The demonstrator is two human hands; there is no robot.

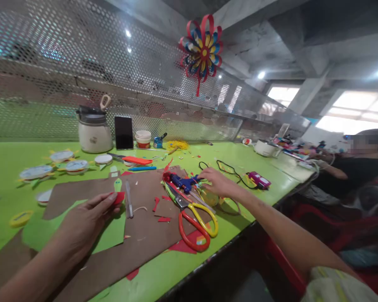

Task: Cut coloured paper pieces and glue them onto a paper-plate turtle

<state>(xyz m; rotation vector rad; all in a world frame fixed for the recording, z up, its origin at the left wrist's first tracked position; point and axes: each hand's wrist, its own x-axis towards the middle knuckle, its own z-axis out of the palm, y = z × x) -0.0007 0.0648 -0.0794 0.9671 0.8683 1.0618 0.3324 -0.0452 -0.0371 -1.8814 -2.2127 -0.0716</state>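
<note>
In the head view, the left hand [93,212] has its thumb and fingers pinched together on a small red paper piece [120,198], above a large light-green paper sheet [115,233] and a flat brown cardboard sheet [141,239] on the bright green desk [154,283]. At 12 o'clock of the red piece, a green paper cutout with two dark dots [117,183] sits right beside it; whether they are joined cannot be told. A translucent stick [129,200] lies at 3 o'clock.

The right hand [218,183] reaches to the handle of a dark-blue glue gun [183,183], fingers partly bent; whether they clasp it cannot be told. Scissors with one red and one yellow handle loop [182,204] lie at the gun's 6 o'clock.

From the red piece, three white discs with yellow points [76,166] rest around 10 o'clock, a grey-and-white pot [95,132] at 11, and an orange-handled knife [137,160] and blue pen [142,168] at 1.
</note>
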